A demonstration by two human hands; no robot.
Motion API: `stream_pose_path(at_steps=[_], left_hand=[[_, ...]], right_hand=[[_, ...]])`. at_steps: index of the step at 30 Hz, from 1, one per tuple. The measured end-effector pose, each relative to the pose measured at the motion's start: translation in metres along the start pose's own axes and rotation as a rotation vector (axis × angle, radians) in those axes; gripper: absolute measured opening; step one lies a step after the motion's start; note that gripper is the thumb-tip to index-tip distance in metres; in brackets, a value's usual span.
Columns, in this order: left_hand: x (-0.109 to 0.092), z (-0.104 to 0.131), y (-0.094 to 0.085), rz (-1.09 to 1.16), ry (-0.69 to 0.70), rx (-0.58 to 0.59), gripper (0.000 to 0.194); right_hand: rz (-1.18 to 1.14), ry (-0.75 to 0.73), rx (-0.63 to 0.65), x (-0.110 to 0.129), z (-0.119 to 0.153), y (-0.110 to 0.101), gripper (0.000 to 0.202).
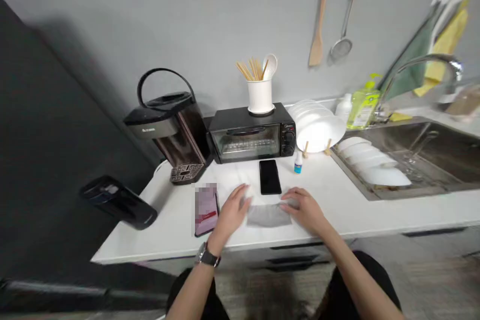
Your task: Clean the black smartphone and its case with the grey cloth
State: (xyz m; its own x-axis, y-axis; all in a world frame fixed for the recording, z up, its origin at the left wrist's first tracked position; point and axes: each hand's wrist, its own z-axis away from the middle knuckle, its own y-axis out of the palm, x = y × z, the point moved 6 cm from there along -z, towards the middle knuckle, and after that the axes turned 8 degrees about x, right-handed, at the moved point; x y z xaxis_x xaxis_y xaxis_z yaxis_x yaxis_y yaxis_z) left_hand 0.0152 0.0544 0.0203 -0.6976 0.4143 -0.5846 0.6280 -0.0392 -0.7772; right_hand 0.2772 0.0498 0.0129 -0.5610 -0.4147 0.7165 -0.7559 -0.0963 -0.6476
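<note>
A small grey cloth (269,215) lies flat on the white countertop (240,245) between my two hands. At its left end is my left hand (233,211), palm down with fingers apart, wearing a watch (207,255) on the wrist. My right hand (304,210) rests at the upper right corner, thumb touching the cloth and the other fingers spread above it. Just behind the cloth lies a black phone (270,177). A second phone (206,210), its screen lit and blurred out, is left of my left hand. A little blue-and-white bottle (298,164) stands behind my right hand.
Behind are a black toaster oven (249,135) with a white utensil holder (260,95) on top, and a water dispenser (174,130). A dark container (118,202) overhangs the left edge. Racked plates (318,130) stand before the sink (442,160), which holds bowls (371,160).
</note>
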Motion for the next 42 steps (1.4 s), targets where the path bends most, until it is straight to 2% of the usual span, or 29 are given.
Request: stream_pose_path(at_steps=[4, 8, 11, 14, 16, 20, 24, 25, 29, 31, 32, 35, 42], left_hand=[[0.000, 0.005, -0.007, 0.004, -0.026, -0.030, 0.041], [-0.023, 0.007, 0.001, 0.016, 0.006, 0.006, 0.032], [-0.042, 0.005, 0.009, 0.030, 0.035, 0.050, 0.014], [-0.047, 0.001, 0.011, 0.062, 0.027, 0.069, 0.005], [-0.047, -0.003, 0.010, 0.096, 0.018, 0.086, 0.009], [-0.052, -0.018, 0.008, 0.168, 0.051, 0.142, 0.037], [-0.065, -0.033, 0.009, 0.289, 0.153, 0.263, 0.015], [-0.067, -0.036, 0.010, 0.325, 0.168, 0.292, 0.016], [-0.070, -0.044, 0.013, 0.406, 0.177, 0.349, 0.044], [-0.070, -0.045, 0.013, 0.401, 0.167, 0.359, 0.034], [-0.070, -0.046, 0.011, 0.391, 0.159, 0.356, 0.030], [-0.068, -0.046, -0.001, 0.359, 0.132, 0.299, 0.036], [-0.054, -0.053, -0.042, 0.281, 0.051, 0.015, 0.027]], right_hand=[[-0.012, -0.009, 0.015, 0.000, -0.001, 0.002, 0.005], [-0.065, -0.028, 0.036, 0.001, -0.001, 0.001, 0.008], [-0.136, -0.033, 0.034, 0.002, 0.001, -0.001, 0.012], [-0.202, -0.029, 0.000, 0.003, 0.003, -0.005, 0.018], [-0.233, -0.036, -0.019, 0.005, 0.004, -0.008, 0.023], [-0.272, -0.097, -0.006, 0.018, -0.001, -0.016, 0.030], [-0.297, -0.144, 0.036, 0.035, -0.008, -0.027, 0.033], [-0.303, -0.147, 0.047, 0.039, -0.010, -0.029, 0.033], [-0.329, -0.164, 0.083, 0.054, -0.016, -0.035, 0.033], [-0.336, -0.167, 0.057, 0.057, -0.019, -0.038, 0.034], [-0.337, -0.162, 0.030, 0.056, -0.021, -0.041, 0.034], [-0.335, -0.133, -0.065, 0.051, -0.025, -0.047, 0.034], [-0.331, -0.071, -0.215, 0.037, -0.032, -0.058, 0.040]])
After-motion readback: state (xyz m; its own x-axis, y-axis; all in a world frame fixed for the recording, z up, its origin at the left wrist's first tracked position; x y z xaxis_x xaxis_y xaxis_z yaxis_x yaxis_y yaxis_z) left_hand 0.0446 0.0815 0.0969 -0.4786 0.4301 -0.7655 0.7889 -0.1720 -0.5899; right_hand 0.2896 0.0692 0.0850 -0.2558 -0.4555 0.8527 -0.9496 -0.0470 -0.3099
